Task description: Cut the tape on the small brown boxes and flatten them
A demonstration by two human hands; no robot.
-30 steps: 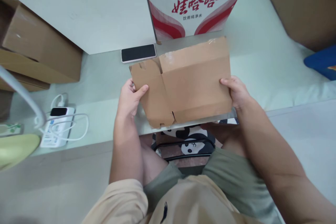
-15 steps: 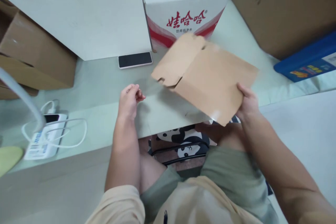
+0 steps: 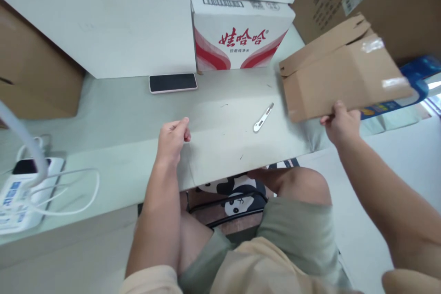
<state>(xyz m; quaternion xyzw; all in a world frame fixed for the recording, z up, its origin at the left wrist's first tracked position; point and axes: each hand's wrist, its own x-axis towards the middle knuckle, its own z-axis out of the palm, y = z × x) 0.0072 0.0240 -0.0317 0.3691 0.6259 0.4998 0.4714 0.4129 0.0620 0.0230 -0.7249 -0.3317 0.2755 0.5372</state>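
My right hand grips the near edge of a flattened brown cardboard box, holding it tilted in the air at the right. Two pieces of clear tape shine on the cardboard, and a folded flap runs along its far side. Curled into a loose fist, my left hand rests at the front part of the table, with nothing showing in it. Between the hands a white utility knife lies on the tabletop. A phone, dark screen up, lies beyond my left hand.
White cartons, one a red-lettered carton, stand along the back. A large brown box and a blue package are at the right. On the left are a brown box, a white power strip with a cable and a lamp arm.
My right hand has carried the flattened cardboard box to the right and turned it. The utility knife, hidden before, now shows on the table. My left hand has closed more tightly.
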